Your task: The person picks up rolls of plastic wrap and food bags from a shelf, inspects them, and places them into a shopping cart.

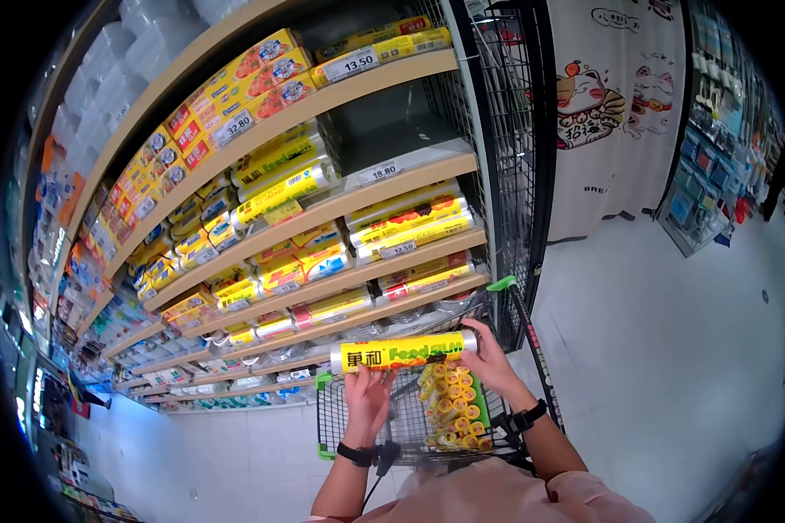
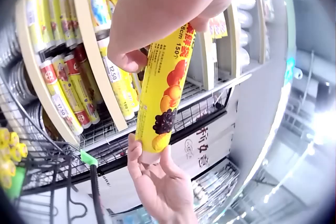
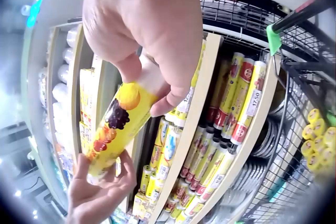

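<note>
A yellow roll of food film (image 1: pixel 406 351), printed with fruit, is held level between both hands above the shopping cart. My left hand (image 1: pixel 368 403) grips its left end from below; in the left wrist view its thumb and fingers (image 2: pixel 137 61) curl about the roll. At the other end, my right hand (image 1: pixel 490 359) pinches the pale tip, with the thumb and fingers on either side of it in the right wrist view. Inside the cart (image 1: pixel 327 410), several small yellow-capped rolls (image 1: pixel 449 405) stand bunched together on the right side.
Shelves (image 1: pixel 323 196) of yellow film rolls and boxes with price tags rise ahead and to the left. A black wire rack (image 1: pixel 506 131) closes the shelf's right end. Beyond it hangs a printed curtain (image 1: pixel 597 183), with pale floor (image 1: pixel 663 349) to the right.
</note>
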Demonstrator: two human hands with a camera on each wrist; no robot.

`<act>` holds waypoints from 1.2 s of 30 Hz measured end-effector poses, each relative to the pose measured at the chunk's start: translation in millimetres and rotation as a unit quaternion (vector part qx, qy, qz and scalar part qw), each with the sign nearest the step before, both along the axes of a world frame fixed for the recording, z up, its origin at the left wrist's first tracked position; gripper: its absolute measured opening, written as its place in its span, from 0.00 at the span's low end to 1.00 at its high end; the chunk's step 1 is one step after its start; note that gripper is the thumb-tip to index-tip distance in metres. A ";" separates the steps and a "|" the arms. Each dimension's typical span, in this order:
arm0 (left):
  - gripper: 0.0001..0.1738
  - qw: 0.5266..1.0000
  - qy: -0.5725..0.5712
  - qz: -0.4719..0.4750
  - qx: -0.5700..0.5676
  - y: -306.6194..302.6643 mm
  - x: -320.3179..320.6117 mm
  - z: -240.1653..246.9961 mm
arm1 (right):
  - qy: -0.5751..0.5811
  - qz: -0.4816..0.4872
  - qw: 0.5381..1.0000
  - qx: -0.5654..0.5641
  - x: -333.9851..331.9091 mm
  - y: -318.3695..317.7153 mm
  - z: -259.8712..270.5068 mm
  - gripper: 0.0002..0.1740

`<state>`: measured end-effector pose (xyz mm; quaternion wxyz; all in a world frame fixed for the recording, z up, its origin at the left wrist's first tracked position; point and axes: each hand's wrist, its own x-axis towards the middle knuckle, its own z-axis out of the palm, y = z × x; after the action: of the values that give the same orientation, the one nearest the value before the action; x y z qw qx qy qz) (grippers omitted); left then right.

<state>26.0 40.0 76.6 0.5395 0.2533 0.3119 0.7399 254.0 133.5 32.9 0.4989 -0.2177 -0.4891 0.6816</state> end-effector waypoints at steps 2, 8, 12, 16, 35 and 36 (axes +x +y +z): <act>0.19 0.997 0.063 0.003 0.042 3.5 2.5 -4.3 | -0.033 0.035 0.999 0.008 4.9 4.8 -9.9 0.29; 0.36 0.922 0.344 0.160 0.073 7.8 25.1 -12.1 | -0.131 0.147 0.979 0.051 -8.6 6.5 -29.3 0.38; 0.35 0.795 0.557 0.183 0.151 6.4 43.2 35.4 | -0.154 0.128 0.978 0.048 -25.8 4.6 -35.3 0.39; 0.39 0.655 0.687 0.205 0.240 5.1 58.3 50.2 | -0.158 0.071 0.964 0.202 -37.1 4.5 -37.0 0.35; 0.38 0.873 0.394 0.283 0.054 -5.2 32.0 48.3 | -0.178 0.006 0.980 0.087 -19.7 -8.6 -22.5 0.35; 0.36 0.921 0.297 0.250 0.022 -7.5 22.6 53.2 | -0.220 -0.012 0.964 0.146 -15.9 -6.0 -26.6 0.38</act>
<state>48.6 32.5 129.8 0.2137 0.3874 0.4946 0.7481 238.0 127.5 6.3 0.4138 -0.2928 -0.6785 0.5316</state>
